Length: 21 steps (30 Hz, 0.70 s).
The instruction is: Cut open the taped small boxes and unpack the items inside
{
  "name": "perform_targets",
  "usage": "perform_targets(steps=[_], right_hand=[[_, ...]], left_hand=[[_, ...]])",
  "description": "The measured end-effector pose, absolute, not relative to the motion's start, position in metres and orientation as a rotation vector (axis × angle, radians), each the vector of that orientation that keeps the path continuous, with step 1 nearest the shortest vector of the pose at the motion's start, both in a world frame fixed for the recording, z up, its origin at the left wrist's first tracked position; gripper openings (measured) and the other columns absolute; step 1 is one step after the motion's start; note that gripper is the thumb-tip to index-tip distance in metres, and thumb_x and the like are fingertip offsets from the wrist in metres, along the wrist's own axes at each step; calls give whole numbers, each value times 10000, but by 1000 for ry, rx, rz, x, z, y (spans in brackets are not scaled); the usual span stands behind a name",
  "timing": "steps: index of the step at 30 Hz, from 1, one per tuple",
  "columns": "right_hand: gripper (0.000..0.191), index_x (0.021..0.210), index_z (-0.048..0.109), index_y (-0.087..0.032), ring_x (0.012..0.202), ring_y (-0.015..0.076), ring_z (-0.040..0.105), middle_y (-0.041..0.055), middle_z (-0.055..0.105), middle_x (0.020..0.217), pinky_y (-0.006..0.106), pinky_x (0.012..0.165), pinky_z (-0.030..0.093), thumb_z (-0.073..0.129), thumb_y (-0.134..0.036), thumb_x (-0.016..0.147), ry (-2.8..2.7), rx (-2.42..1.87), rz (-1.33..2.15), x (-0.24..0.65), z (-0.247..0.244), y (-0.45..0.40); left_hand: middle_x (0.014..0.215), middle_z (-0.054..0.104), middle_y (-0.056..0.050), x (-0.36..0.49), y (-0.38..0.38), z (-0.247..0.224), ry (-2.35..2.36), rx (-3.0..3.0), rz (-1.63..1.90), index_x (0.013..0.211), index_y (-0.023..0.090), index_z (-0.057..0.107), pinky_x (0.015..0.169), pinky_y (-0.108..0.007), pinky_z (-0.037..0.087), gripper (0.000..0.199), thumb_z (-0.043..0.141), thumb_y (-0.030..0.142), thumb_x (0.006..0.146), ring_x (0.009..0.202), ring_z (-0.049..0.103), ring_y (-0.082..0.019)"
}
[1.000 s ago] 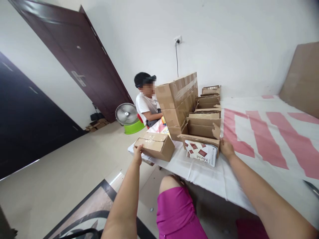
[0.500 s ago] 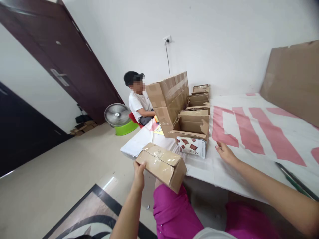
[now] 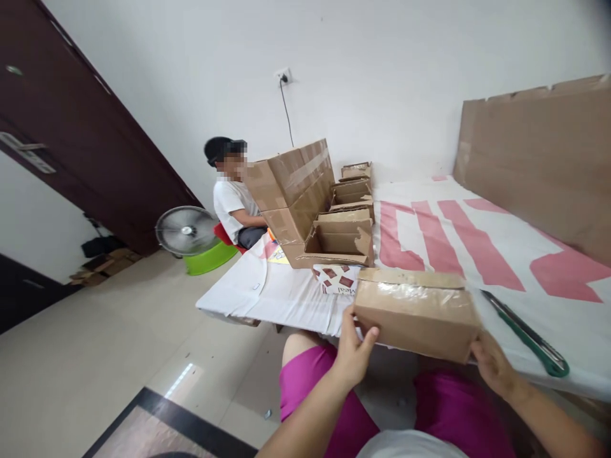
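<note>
One taped box (image 3: 416, 313) in hands; one fan (image 3: 186, 231); one seated person (image 3: 232, 197); one green-handled tool (image 3: 525, 333).

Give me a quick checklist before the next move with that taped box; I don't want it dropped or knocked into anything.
1. Left hand grips the near left end of the taped brown cardboard box: ok.
2. Right hand supports the box's right end: ok.
3. Tape across the box's top closed: ok.
4. Box fully resting on the white-and-pink cloth-covered table: cannot tell.
5. Green-handled tool lies close beside the box's right end: not ok.
6. Open cardboard box behind stands apart: ok.
</note>
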State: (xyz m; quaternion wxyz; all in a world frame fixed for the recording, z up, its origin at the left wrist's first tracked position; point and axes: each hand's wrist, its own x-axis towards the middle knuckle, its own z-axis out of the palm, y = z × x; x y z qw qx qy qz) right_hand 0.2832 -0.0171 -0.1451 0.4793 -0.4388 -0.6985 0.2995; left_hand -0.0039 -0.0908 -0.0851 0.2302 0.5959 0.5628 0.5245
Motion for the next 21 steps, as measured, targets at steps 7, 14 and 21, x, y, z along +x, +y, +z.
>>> perform_targets(steps=[7, 14, 21], right_hand=[[425, 1045, 534, -310, 1033, 399, 617, 145, 656, 974, 535, 820, 504, 346, -620, 823, -1445, -1496, 533, 286, -151, 4], [396, 1048, 475, -329, 1056, 404, 593, 143, 624, 1015, 544, 843, 476, 323, -618, 823, -1462, -1500, 470, 283, -147, -5], [482, 1033, 484, -245, 1011, 405, 596, 181, 614, 967, 541, 834, 469, 308, -641, 821, -1464, -1490, 442, 276, -142, -3]], left_hand=[[1316, 535, -238, 27, -78, -152, 1984, 2206, 1130, 1375, 74, 372, 1017, -519, 456, 572, 501, 148, 823, 1244, 508, -343], [1330, 537, -255, 26, -82, -165, 2079, 2419, 1063, 1467, 42, 216, 1026, -511, 447, 653, 443, 209, 878, 1254, 518, -346], [1310, 543, -264, 23, -78, -166, 2048, 2441, 1130, 1458, 49, 241, 1011, -515, 437, 630, 441, 228, 888, 1243, 520, -347]])
